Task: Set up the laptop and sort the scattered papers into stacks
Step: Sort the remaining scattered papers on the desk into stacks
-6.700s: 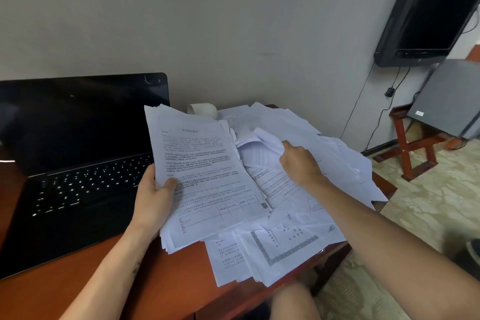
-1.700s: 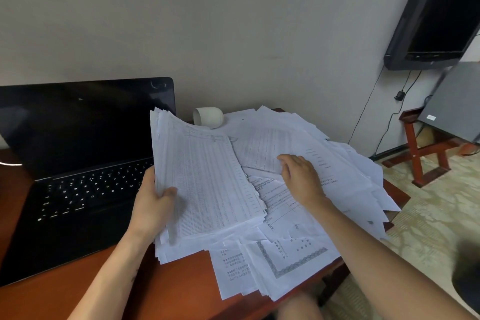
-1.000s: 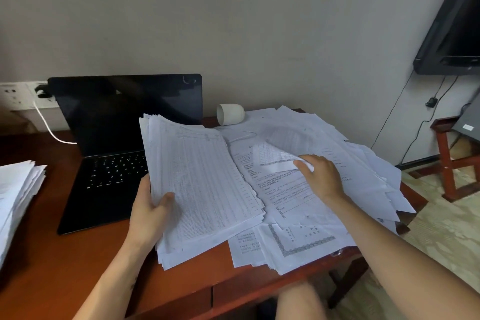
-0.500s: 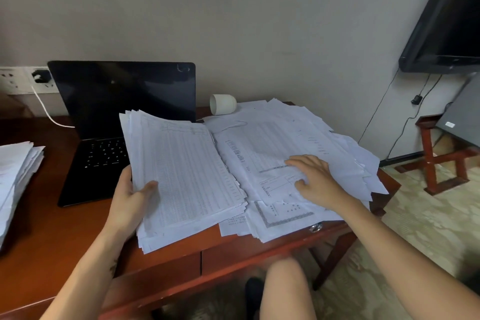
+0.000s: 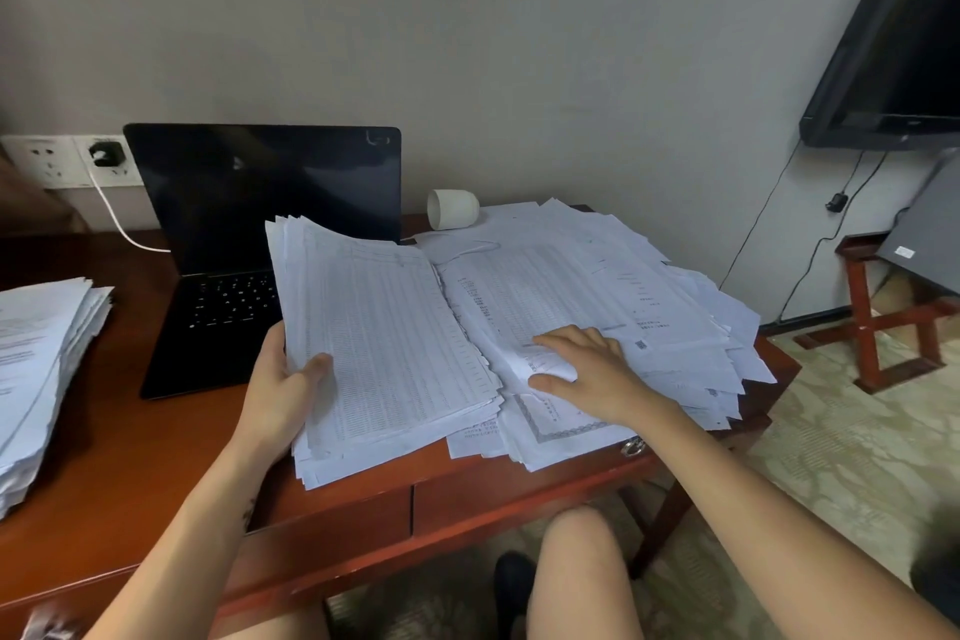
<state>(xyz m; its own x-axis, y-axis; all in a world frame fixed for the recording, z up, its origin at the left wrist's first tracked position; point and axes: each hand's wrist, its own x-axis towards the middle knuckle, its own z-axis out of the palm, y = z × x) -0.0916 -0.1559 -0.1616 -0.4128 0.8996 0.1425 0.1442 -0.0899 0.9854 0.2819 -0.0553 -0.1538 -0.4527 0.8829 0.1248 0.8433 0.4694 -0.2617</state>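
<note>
**A:** How many of each thing are counted?

**B:** One laptop (image 5: 260, 250) and two hands are counted. There are three lots of paper: a stack (image 5: 384, 343), a loose pile (image 5: 597, 286) and a side stack (image 5: 36, 369). One cup (image 5: 452, 209) and one plug (image 5: 106, 153) with one cable (image 5: 119, 218) are also seen.

**A:** How is each hand set?

**B:** The left hand (image 5: 283, 390) is closed on the stack's left edge, with the thumb laid on top and the fingers (image 5: 275, 338) tucked beneath. The right hand (image 5: 587, 374) is laid on the pile. A sheet (image 5: 545, 361) is pinched at its curled edge between thumb and forefinger. The other fingers are stretched nearly flat.

**A:** Where is the laptop placed?

**B:** It is set on the desk (image 5: 130, 457) just beyond the left fingers, opened, with its dark screen turned toward the person. Its long axis is run left to right along the wall. Its right part is covered by the stack's far end.

**A:** And the papers?

**B:** The stack's long axis is run from the near desk edge toward the wall, leaned slightly left. Whether its far end touches the keyboard cannot be told. The pile is spread under and beyond the right fingers, out to the desk's right end. The side stack is kept well left of the left fingers. The cup is laid on its side beyond the right fingers, mouth turned left.
</note>
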